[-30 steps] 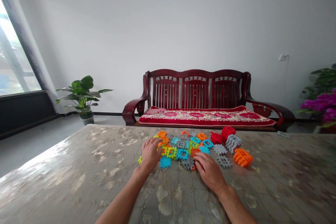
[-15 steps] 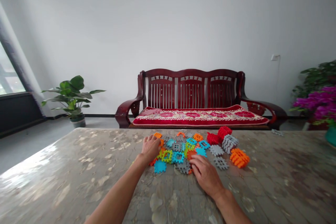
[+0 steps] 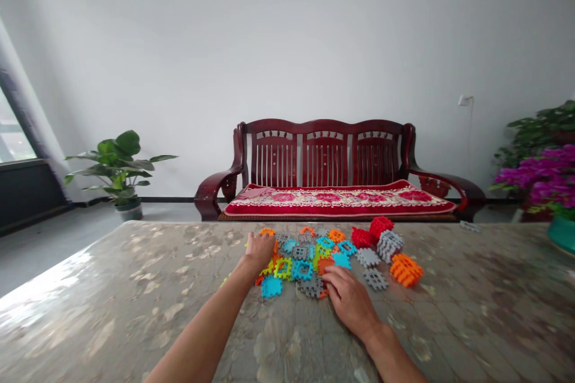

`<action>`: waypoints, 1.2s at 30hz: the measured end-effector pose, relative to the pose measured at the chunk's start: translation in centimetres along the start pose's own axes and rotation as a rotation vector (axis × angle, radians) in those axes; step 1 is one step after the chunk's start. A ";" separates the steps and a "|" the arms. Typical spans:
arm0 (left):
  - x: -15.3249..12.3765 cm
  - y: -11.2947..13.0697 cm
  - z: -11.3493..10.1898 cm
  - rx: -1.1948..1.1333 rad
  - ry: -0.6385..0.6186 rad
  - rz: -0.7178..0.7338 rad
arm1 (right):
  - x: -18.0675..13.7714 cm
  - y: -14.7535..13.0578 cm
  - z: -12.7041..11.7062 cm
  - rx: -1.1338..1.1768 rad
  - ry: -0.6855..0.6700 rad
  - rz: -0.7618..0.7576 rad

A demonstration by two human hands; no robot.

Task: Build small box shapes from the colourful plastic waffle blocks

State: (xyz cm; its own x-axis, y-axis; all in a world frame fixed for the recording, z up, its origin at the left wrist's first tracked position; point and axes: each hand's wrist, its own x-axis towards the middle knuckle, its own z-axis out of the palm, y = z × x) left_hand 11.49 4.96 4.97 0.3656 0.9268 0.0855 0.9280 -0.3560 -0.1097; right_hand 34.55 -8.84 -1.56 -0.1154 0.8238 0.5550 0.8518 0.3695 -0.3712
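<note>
Here, notched plastic tiles (image 3: 309, 256) litter marbled table (image 3: 135, 287).

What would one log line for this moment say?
left hand: on left edge of tile pile | right hand: flat on pile's near edge | right of pile: red stack, grey stack, orange stack

Pieces (image 3: 309, 254) lie on the table (image 3: 135, 287), bench (image 3: 323, 173) behind.
</note>
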 end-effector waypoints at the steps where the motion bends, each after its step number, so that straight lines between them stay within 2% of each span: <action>1: -0.1 0.1 0.0 0.008 0.011 0.011 | 0.0 0.0 0.0 0.002 0.000 0.001; 8: -1.5 0.1 0.9 0.059 0.119 0.085 | 0.0 0.0 0.0 0.029 -0.005 -0.001; 12: -2.0 -0.4 1.5 0.042 0.239 0.106 | 0.0 -0.1 -0.1 0.031 -0.010 -0.001; 16: -2.6 -0.8 1.5 -0.106 0.363 0.021 | 0.0 -0.1 -0.1 0.042 -0.017 -0.004; 18: -2.8 -0.7 1.3 -0.314 0.420 -0.084 | 0.0 -0.1 0.0 0.045 -0.013 -0.006; 20: -3.0 -0.2 1.0 -0.706 0.439 -0.234 | 0.0 0.0 0.0 0.043 -0.002 -0.009; 22: -3.2 0.8 1.0 -1.180 0.397 -0.402 | 0.0 0.1 0.1 0.043 0.029 -0.009; 23: -3.3 1.6 1.1 -1.298 0.365 -0.442 | 0.0 0.1 0.0 0.046 0.050 -0.008; 30: -5.8 8.4 1.1 -1.746 0.193 -0.445 | 0.2 -0.5 -0.4 0.161 0.149 0.059; 32: -6.8 10.0 0.8 -2.087 0.089 -0.487 | 0.2 -0.9 -0.3 0.236 0.153 0.120; 33: -7.2 10.7 0.7 -2.185 0.049 -0.486 | 0.2 -1.2 -0.1 0.280 0.155 0.155; 36: -7.9 12.4 0.7 -2.278 -0.021 -0.409 | 0.2 -1.7 0.1 0.406 0.169 0.251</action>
State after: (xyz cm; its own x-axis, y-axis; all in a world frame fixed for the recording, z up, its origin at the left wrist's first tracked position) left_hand 20.07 -6.72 2.26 0.2186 0.9546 -0.2023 -0.5239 0.2897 0.8010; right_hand 33.00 -9.23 -0.88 0.1805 0.8400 0.5117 0.5713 0.3340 -0.7497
